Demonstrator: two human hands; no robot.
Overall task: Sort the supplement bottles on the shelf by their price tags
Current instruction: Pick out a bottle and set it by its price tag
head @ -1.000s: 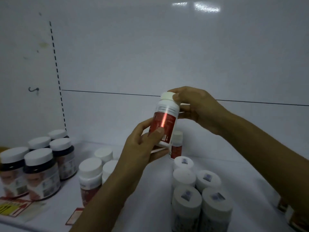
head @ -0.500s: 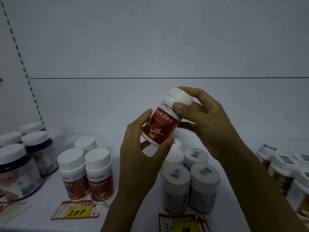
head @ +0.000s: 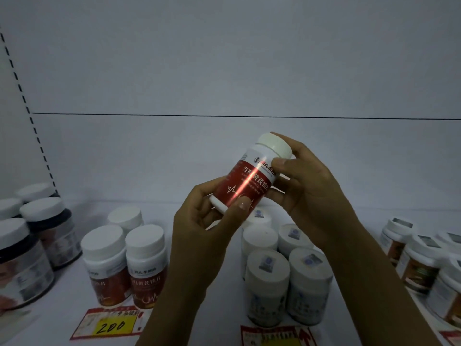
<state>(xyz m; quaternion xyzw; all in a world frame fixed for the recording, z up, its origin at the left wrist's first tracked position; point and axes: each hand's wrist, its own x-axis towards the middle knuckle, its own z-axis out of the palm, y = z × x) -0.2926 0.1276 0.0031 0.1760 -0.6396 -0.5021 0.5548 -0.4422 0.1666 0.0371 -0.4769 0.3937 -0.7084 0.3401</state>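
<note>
- Held bottle [head: 252,176]: white plastic with a white screw cap and a glossy red label. It is in the air above the shelf [head: 74,290], tilted with the cap up and to the right.
- Left hand [head: 207,236]: clamped on the bottle's base, with the thumb across the lower label and the fingers curled behind.
- Right hand [head: 306,191]: clamped on the shoulder and cap, with the thumb on the upper label and the fingers wrapped behind the cap.
- Red-label bottles [head: 147,268]: three standing left of centre. The front pair's labels appear to match the held one.
- Price tag [head: 112,325]: yellow, marked 200, lying on the shelf just in front of that group.
- White bottles [head: 267,283]: a cluster standing below the hands, most with stickers on their caps.
- Second tag [head: 277,337]: lies in front of the white bottles and is cut off by the frame edge, so its figure cannot be read.
- Dark jars [head: 47,231]: standing upright at far left.
- Brown-label jars [head: 421,265]: standing upright at far right.
- Handling, judged: the held bottle looks light, rigid and unlikely to break. The foil label looks slick, so a grip round the body below the cap should hold better. Neighbouring bottles stand close together and could topple if knocked.
- Destination, judged: the 200 group looks the likely home for the held bottle.
</note>
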